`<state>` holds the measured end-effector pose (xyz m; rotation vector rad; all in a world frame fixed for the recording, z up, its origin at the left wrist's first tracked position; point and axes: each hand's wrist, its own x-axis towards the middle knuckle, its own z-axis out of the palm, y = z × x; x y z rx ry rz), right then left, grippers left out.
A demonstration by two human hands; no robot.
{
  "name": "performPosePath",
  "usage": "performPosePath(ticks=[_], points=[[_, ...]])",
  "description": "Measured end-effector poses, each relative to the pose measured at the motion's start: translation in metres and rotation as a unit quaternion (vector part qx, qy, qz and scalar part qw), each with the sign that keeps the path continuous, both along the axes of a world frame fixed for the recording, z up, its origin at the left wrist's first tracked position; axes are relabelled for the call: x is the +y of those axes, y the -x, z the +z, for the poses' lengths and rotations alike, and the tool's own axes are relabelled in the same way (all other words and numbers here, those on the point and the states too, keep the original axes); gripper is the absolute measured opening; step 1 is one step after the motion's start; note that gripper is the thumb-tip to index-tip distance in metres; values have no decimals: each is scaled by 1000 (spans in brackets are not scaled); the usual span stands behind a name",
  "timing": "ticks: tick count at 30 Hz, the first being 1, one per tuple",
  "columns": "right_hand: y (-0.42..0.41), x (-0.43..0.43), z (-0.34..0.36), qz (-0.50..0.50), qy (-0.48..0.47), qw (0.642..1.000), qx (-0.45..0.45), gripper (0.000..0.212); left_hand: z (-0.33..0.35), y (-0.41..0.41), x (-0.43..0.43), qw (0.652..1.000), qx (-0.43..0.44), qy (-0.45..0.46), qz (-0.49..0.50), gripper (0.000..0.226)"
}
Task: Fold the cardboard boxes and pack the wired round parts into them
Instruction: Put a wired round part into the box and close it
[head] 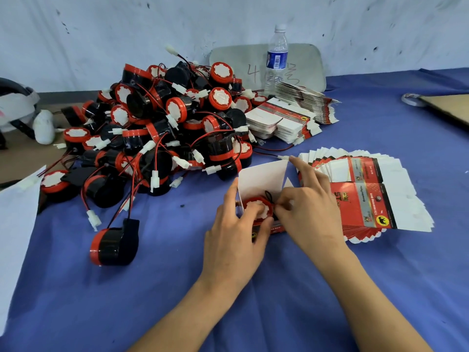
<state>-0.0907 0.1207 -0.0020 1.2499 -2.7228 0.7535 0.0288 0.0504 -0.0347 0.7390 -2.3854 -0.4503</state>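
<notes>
Step in hand: packing, one part into one erected box.

The folded cardboard box [261, 177] is held on the bench [279, 288] just in front of the heap of wired round parts [165, 128], at the heap's right end. Its top flap is stood up, white inside towards the camera. A red-capped round part [256, 208] is seated in the box mouth, white disc uppermost.

Left hand [236, 224]: the fingers [232, 194] are curled round the box's left wall and the thumb is laid on the part's cap. Right hand [309, 207]: thumb and one finger are closed in a pinch on the black wire [269, 196] looped at the part's rim, and the index finger is stretched up to the flap's top corner. A white connector [283, 157] is seen between that fingertip and the heap; whether it belongs to this part cannot be told.

A fanned stack of flat box blanks [368, 194] is laid to the right of the heap, partly under the right hand. One loose part [114, 246] is lying in front of the heap, apart from it.

Judgement: the wire is not yet tucked and the flap is not yet closed. The next move calls for the wire and its connector to be coiled down beside the part so that nothing stands proud. The flap is then to be folded over and tucked while the walls are steadied. With the heap this large, the task is judged far from done.
</notes>
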Motion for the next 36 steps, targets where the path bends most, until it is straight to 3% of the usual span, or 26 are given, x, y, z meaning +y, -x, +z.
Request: performPosePath(ticks=[4,8,11,16,28,31,36], points=[[-2,-1,1,2,-36,999,0,16,1,2,9,998,-4,64,23,49],[1,1,0,12,-40,999,-2,17,19,2,3,974,-23,218,61,31],[1,2,-5,29,-34,999,-9,18,45,7,-11,961,-116,247,46,10],[1,3,-11,53,-18,998,-32,23,68,23,-17,912,-283,295,34,14],[-2,8,-8,121,1,991,-62,29,67,50,-9,943,-254,212,44,23],[1,11,-5,133,82,987,-36,19,64,50,-10,947,-251,193,54,23],[13,13,-3,138,236,944,-187,13,60,49,-13,957,-233,152,84,16]])
